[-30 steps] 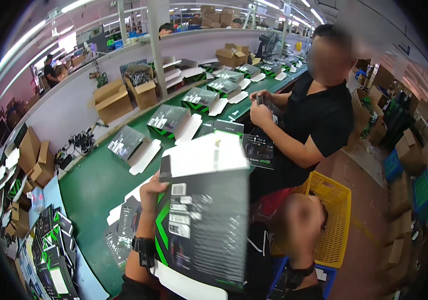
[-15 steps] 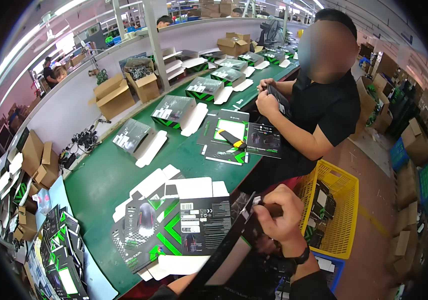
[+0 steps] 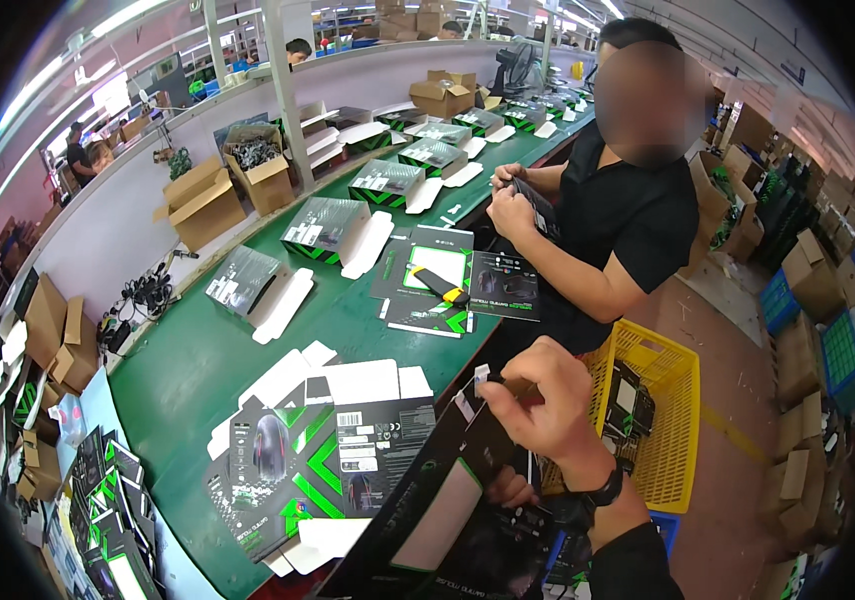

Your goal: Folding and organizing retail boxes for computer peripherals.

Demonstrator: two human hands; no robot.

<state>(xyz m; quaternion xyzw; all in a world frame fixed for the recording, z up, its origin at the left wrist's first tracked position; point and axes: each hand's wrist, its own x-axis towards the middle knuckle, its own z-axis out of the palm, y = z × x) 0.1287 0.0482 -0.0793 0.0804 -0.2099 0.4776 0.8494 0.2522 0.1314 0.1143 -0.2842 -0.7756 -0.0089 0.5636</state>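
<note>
A flat black printed carton (image 3: 426,545) with a pale panel is tilted up in front of me. My right hand (image 3: 551,408), with a dark wristband, is closed in a pinch at its upper edge. A small white piece (image 3: 482,374) sticks up by the thumb. My left hand (image 3: 512,488) shows only some curled fingers at the carton's lower right side; the rest is hidden behind the carton. On the green table (image 3: 173,385), a stack of flat unfolded cartons (image 3: 333,455) in black, green and white lies just left.
Open mouse boxes (image 3: 328,228) line the table's far side. A yellow-handled cutter (image 3: 442,286) lies on flat sheets. A co-worker (image 3: 638,210) stands at right, holding a dark box. A yellow basket (image 3: 688,420) stands beside my right arm. More cartons (image 3: 118,500) lie at lower left.
The tilted carton and my right hand have shifted slightly left and up. The white piece at its edge now stands clearer of the thumb. The whole view has turned slightly.
</note>
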